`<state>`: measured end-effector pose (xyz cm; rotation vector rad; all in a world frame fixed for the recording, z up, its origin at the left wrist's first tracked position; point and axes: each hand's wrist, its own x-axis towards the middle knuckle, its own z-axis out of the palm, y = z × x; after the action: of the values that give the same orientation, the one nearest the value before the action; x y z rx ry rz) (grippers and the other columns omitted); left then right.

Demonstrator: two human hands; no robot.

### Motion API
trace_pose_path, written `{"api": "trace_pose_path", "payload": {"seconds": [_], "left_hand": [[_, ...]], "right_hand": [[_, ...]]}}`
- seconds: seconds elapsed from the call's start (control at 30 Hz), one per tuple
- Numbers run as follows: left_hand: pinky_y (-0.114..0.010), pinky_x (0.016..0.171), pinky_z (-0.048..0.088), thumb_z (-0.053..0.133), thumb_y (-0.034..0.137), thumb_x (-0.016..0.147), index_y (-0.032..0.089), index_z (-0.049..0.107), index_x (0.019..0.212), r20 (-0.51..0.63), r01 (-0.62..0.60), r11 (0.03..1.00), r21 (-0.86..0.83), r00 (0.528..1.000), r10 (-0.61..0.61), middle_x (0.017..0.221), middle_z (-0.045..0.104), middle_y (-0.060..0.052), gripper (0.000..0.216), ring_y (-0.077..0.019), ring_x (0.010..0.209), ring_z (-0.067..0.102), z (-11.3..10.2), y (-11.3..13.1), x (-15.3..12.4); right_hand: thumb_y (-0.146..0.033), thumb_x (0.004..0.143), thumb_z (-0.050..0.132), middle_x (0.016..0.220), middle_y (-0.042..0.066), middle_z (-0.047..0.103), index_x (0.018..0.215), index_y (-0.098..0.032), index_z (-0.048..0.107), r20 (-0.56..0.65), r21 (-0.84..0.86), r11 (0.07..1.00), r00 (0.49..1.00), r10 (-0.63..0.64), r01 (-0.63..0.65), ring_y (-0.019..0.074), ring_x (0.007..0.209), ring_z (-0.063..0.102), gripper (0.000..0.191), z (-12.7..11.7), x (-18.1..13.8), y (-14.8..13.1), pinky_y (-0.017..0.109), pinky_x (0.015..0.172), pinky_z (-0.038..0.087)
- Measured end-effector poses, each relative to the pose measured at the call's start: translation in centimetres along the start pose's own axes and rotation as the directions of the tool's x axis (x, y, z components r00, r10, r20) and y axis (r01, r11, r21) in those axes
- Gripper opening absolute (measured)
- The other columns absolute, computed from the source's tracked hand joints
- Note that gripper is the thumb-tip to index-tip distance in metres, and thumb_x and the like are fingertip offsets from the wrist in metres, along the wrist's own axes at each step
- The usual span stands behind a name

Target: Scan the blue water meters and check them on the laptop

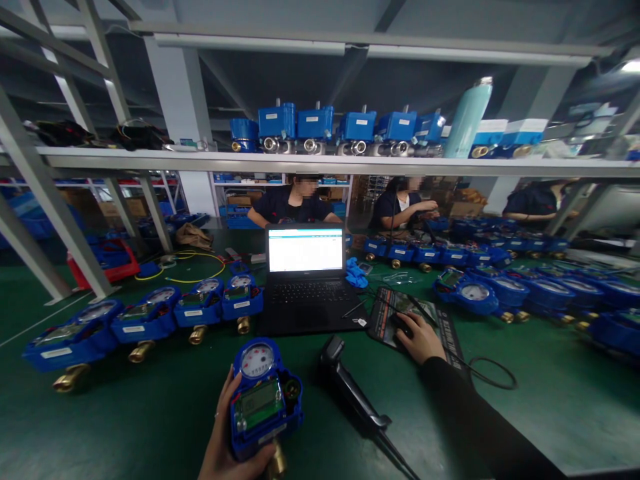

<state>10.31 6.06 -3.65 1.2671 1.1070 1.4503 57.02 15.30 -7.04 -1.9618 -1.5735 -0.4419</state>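
Observation:
My left hand [225,433] grips a blue water meter [260,400] near the front of the bench, fingers along its left side and thumb by the brass fitting [277,460]. The meter has a round white dial and an uncovered display on a green circuit board. Over on the mouse pad [383,317], my right hand [420,338] is closed over a black computer mouse [403,325]. Between my hands lies a black barcode scanner [353,390], touched by neither. Beyond it stands an open laptop [306,280] with a mostly white screen.
Blue meters [145,313] line the left side, and more [510,290] fill the right. A yellow cable [200,255] and blue gloves [356,272] lie behind. Overhead, a shelf [300,159] carries boxed meters and a teal bottle [467,120]. Several people [295,202] sit opposite.

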Motion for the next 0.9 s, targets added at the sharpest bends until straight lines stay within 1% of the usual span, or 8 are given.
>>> {"api": "trace_pose_path", "payload": {"seconds": [0.07,0.2,0.37,0.5,0.67,0.77,0.9], "left_hand": [[-0.053,0.105,0.039,0.086,0.04,0.056,0.033,0.042,0.137,0.001,0.0,1.0,-0.01,1.0,0.0,0.15,0.031,-0.007,0.093,-0.0404,0.133,0.036,0.0,-0.09,0.04],[-0.053,0.108,0.035,0.086,0.04,0.055,0.032,0.044,0.136,-0.006,-0.024,1.0,-0.009,1.0,0.024,0.149,0.034,-0.007,0.092,-0.0405,0.133,0.036,0.02,-0.11,0.1],[-0.053,0.108,0.035,0.086,0.039,0.054,0.033,0.047,0.134,-0.013,-0.046,0.999,-0.008,0.999,0.046,0.15,0.033,-0.006,0.089,-0.0404,0.135,0.032,0.16,0.11,0.11],[-0.054,0.106,0.038,0.086,0.041,0.055,0.033,0.045,0.135,-0.017,-0.018,0.999,-0.033,1.0,0.017,0.15,0.033,-0.007,0.091,-0.041,0.132,0.036,0.33,0.07,-0.01],[-0.051,0.104,0.041,0.086,0.041,0.054,0.034,0.046,0.135,-0.026,0.008,0.999,-0.04,1.0,-0.009,0.15,0.033,-0.006,0.091,-0.0409,0.132,0.036,0.49,0.4,-0.15],[-0.051,0.105,0.04,0.086,0.041,0.054,0.036,0.047,0.134,-0.026,-0.001,1.0,-0.029,1.0,0.0,0.151,0.032,-0.004,0.089,-0.0403,0.133,0.035,0.55,0.64,-0.16],[-0.052,0.105,0.039,0.085,0.042,0.055,0.034,0.046,0.134,-0.024,-0.016,0.999,-0.034,1.0,0.015,0.15,0.032,-0.005,0.088,-0.0406,0.133,0.035,0.56,0.53,-0.13]], "right_hand": [[-0.037,0.082,0.049,0.122,0.009,0.058,0.118,-0.024,0.065,-0.008,0.003,1.0,1.0,0.011,-0.011,0.026,0.101,0.059,0.041,0.06,-0.01,0.05,0.043,0.091,0.049],[-0.037,0.081,0.051,0.121,0.009,0.058,0.116,-0.025,0.066,-0.011,0.011,1.0,1.0,0.015,-0.015,0.0261,0.101,0.058,0.04,0.14,-0.02,0.11,0.043,0.091,0.049],[-0.038,0.083,0.049,0.122,0.01,0.057,0.119,-0.023,0.065,0.003,-0.009,1.0,1.0,0.018,-0.018,0.0261,0.102,0.058,0.042,-0.06,-0.03,-0.02,0.042,0.092,0.048],[-0.038,0.083,0.048,0.122,0.012,0.058,0.12,-0.02,0.065,0.025,-0.007,1.0,1.0,0.0,0.0,0.0272,0.102,0.058,0.044,-0.19,0.0,-0.06,0.043,0.092,0.049],[-0.038,0.081,0.048,0.121,0.012,0.058,0.117,-0.02,0.066,-0.001,0.016,1.0,1.0,0.0,0.0,0.0274,0.101,0.059,0.043,-0.06,-0.01,-0.02,0.044,0.091,0.049],[-0.038,0.081,0.048,0.12,0.011,0.058,0.116,-0.021,0.066,-0.007,0.019,1.0,1.0,0.001,-0.001,0.027,0.101,0.059,0.043,-0.1,-0.06,-0.05,0.044,0.091,0.049],[-0.04,0.082,0.047,0.122,0.011,0.058,0.118,-0.02,0.066,0.011,0.004,1.0,1.0,0.002,-0.002,0.0272,0.102,0.059,0.046,-0.29,-0.1,-0.13,0.042,0.091,0.049]]}}
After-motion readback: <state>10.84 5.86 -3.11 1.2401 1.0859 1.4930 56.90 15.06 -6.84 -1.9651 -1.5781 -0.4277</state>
